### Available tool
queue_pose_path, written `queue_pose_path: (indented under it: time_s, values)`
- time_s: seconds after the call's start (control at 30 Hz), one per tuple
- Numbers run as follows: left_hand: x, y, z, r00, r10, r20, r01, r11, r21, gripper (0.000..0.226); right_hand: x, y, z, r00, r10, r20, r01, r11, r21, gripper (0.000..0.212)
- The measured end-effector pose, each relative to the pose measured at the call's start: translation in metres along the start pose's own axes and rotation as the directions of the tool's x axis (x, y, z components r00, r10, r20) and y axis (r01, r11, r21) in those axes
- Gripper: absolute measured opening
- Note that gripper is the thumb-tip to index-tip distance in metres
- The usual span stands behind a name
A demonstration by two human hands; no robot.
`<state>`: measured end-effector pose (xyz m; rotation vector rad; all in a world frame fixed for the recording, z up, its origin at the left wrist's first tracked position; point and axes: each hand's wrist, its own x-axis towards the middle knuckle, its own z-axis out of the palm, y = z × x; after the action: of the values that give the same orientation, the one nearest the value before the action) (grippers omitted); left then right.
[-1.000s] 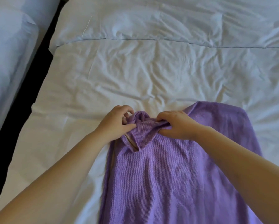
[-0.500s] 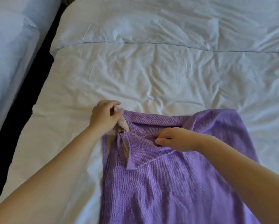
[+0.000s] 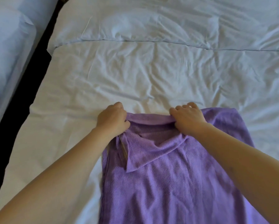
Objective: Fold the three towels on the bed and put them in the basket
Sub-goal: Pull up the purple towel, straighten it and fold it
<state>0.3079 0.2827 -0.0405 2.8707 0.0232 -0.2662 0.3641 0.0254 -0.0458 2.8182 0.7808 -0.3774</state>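
A purple towel (image 3: 167, 183) lies lengthwise on the white bed (image 3: 135, 78), reaching down to the frame's bottom edge. Its far edge is stretched straight between my two hands, and a loose fold with a corner flap sags below that edge. My left hand (image 3: 112, 120) grips the far left corner with curled fingers. My right hand (image 3: 188, 119) grips the far edge about a hand's width from the towel's far right corner. Only this one towel is visible, and no basket is in view.
A white pillow (image 3: 151, 25) lies across the head of the bed. A dark gap (image 3: 22, 97) runs along the bed's left side, with a second white bed (image 3: 7, 50) beyond it. Wrinkled bare sheet stretches between towel and pillow.
Both hands were bunched together on the towel's far end; they have moved apart and farther up the bed, pulling the far edge out straight. My right hand now grips the edge.
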Motion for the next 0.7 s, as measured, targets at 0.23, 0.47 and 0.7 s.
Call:
queue_pose_path:
  time_s: [0.23,0.47,0.7]
  values:
    - [0.015,-0.042,-0.017,0.979,-0.103,-0.178,0.036,0.938,-0.346,0.033,0.012,0.058,-0.003,0.980,0.197,-0.021,-0.189,0.962,0.195,0.018]
    - [0.015,0.003,-0.007,0.957,0.081,-0.278,-0.106,0.992,-0.073,0.031,-0.019,0.109,0.009,0.947,0.144,0.287,-0.240,0.911,0.335,0.060]
    - [0.040,0.087,0.014,0.933,0.347,-0.091,-0.357,0.925,-0.128,0.038,-0.073,0.149,0.000,1.000,0.009,-0.030,-0.001,0.969,0.247,0.028]
